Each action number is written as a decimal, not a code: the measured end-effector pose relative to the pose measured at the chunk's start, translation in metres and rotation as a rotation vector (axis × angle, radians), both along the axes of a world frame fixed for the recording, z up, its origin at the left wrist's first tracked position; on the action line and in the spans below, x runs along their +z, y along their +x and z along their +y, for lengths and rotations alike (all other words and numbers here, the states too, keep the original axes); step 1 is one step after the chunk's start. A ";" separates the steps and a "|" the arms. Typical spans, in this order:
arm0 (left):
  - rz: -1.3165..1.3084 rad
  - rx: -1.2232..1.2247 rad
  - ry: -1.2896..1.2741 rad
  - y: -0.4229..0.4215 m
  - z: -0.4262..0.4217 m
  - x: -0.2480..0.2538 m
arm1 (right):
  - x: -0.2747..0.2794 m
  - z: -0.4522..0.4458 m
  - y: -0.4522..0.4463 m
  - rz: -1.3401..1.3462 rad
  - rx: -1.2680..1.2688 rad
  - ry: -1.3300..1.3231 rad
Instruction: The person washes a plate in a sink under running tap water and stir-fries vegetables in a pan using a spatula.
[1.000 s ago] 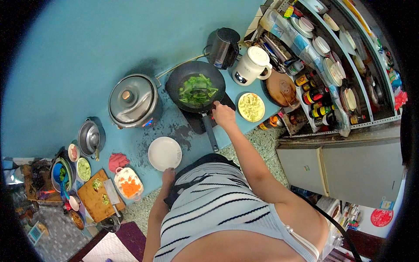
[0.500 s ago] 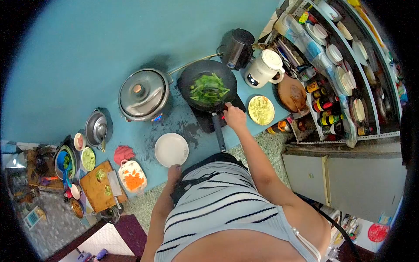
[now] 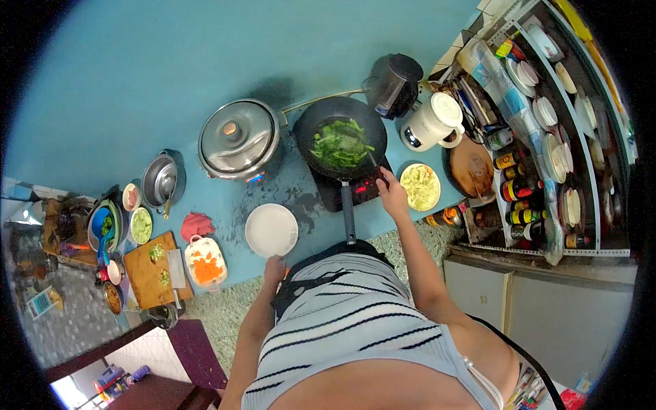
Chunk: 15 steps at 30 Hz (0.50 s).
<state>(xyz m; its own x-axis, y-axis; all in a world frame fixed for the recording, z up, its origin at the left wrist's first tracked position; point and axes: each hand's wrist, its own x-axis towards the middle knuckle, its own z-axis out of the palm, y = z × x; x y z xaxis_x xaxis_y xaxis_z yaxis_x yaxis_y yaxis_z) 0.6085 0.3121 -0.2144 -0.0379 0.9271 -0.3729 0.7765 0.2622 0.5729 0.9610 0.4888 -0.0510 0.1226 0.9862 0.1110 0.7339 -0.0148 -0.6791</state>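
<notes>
A black wok (image 3: 321,109) with a long dark handle holds chopped green leafy vegetables (image 3: 340,142). My right hand (image 3: 393,195) is closed around the slim handle of a spatula (image 3: 373,160), which reaches into the greens at the wok's right side. Its head is mostly lost among the leaves. My left hand (image 3: 275,266) is at the counter's front edge, right by the lower rim of a white plate (image 3: 271,229). The plate has no food on it. The fingers of this hand are too hidden to show whether they grip the rim.
The wok sits on a black induction cooker (image 3: 365,191) with red lit digits. A lidded steel pot (image 3: 239,140) stands left of it. Right are a bowl of pale chopped vegetable (image 3: 420,186) and a white electric jug (image 3: 432,123). Far left lies a cutting board (image 3: 143,273) with a cleaver (image 3: 176,268).
My right hand has gone from beside the wok handle's base to farther right, outside the wok's rim. My left hand stays by the plate. The whole view has shifted slightly.
</notes>
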 end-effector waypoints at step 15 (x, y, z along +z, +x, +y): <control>0.090 0.274 0.014 0.045 -0.003 0.002 | -0.016 0.062 0.007 0.230 -0.052 -0.339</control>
